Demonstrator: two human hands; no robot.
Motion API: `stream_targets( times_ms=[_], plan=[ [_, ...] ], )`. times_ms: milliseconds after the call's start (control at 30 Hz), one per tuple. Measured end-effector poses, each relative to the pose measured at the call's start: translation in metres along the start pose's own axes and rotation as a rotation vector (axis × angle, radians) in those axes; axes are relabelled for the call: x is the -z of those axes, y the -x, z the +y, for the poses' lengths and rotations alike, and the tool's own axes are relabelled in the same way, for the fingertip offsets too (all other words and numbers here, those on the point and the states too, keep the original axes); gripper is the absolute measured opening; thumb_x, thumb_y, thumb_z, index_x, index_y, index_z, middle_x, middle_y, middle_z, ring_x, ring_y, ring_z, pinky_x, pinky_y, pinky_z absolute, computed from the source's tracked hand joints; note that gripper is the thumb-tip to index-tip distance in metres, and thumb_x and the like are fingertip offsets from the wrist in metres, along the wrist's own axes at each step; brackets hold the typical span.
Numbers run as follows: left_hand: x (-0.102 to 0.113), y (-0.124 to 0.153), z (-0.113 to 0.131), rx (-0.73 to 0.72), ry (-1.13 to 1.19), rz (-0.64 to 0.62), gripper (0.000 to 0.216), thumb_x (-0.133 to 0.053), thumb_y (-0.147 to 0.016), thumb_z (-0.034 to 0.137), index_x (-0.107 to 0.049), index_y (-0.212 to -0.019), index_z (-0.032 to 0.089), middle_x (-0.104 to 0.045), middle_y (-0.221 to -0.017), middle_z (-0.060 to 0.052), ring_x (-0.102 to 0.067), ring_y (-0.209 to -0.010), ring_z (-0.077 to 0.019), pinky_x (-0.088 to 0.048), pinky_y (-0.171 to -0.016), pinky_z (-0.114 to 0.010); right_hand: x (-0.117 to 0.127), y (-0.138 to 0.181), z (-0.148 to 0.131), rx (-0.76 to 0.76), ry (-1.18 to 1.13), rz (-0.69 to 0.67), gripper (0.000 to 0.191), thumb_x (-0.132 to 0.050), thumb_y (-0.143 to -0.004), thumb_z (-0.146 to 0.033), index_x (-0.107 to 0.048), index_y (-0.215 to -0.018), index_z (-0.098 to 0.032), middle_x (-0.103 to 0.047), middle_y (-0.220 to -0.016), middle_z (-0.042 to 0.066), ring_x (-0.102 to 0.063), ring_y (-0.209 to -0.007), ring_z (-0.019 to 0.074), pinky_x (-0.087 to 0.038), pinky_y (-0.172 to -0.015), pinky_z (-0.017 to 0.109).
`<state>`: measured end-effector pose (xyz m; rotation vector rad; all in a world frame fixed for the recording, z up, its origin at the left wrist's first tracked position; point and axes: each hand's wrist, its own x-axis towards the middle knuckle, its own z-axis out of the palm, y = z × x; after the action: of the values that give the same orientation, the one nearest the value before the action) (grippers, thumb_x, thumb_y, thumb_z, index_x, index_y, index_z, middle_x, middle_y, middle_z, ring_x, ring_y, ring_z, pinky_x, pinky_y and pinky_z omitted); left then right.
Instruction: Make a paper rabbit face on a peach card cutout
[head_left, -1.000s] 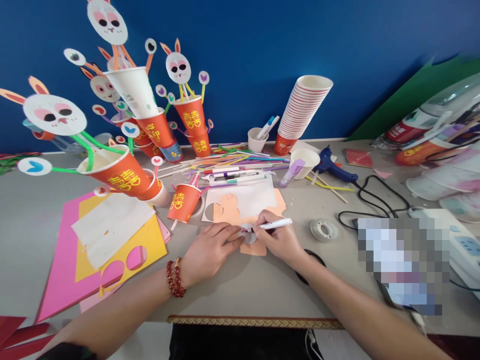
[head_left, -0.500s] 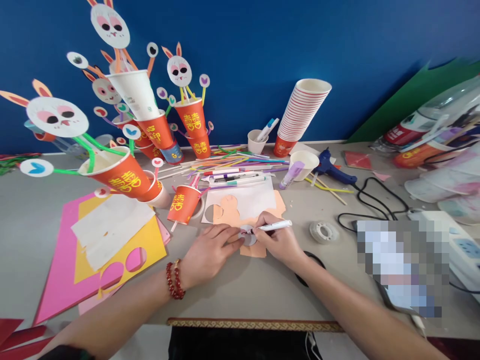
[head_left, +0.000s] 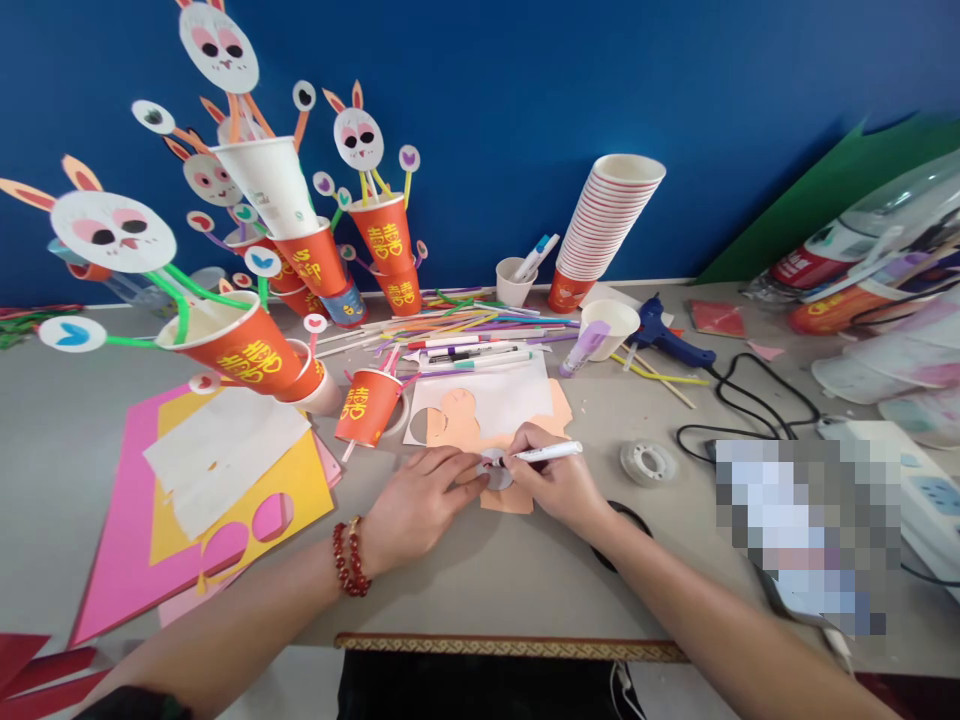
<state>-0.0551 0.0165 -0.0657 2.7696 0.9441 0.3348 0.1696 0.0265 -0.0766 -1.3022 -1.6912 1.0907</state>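
Observation:
My right hand (head_left: 553, 480) is closed round a white marker (head_left: 546, 453), its tip down on a small white paper disc (head_left: 495, 472). My left hand (head_left: 420, 500) rests beside it with its fingers pressed on the disc's left edge; a red bead bracelet (head_left: 349, 556) circles that wrist. The disc lies on a peach paper sheet (head_left: 517, 498) near the table's front middle. A white sheet (head_left: 499, 395) with round holes cut out lies just behind.
Orange paper cups with rabbit faces on straws (head_left: 247, 345) crowd the left. Pink and yellow card (head_left: 247, 510) lies front left. Loose straws and pens (head_left: 465, 335), a cup stack (head_left: 607, 220), a blue glue gun (head_left: 671, 340), a tape roll (head_left: 647, 460) and a power strip (head_left: 922, 490) stand behind and right.
The marker has tilted slightly flatter in my right hand. Both hands otherwise stay on the disc.

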Motion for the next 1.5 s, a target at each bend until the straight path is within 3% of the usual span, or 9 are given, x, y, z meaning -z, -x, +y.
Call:
stream_targets(
  times_ms=[1500],
  plan=[
    [-0.0003,0.0007,-0.0005,0.006,0.006,-0.031,0.038,-0.043,-0.096,0.017,-0.052,-0.133,0.024,-0.053,-0.135,-0.008,-0.046,-0.122,-0.0259,-0.044,-0.094,-0.043,-0.0007,-0.0002,-0.0012,-0.005,0.018,-0.020,0.012,-0.053,-0.082,-0.017,-0.050,-0.072,-0.022,-0.051,-0.060,-0.004,-0.041,-0.053,0.0115,-0.031,-0.048,0.022]
  ],
)
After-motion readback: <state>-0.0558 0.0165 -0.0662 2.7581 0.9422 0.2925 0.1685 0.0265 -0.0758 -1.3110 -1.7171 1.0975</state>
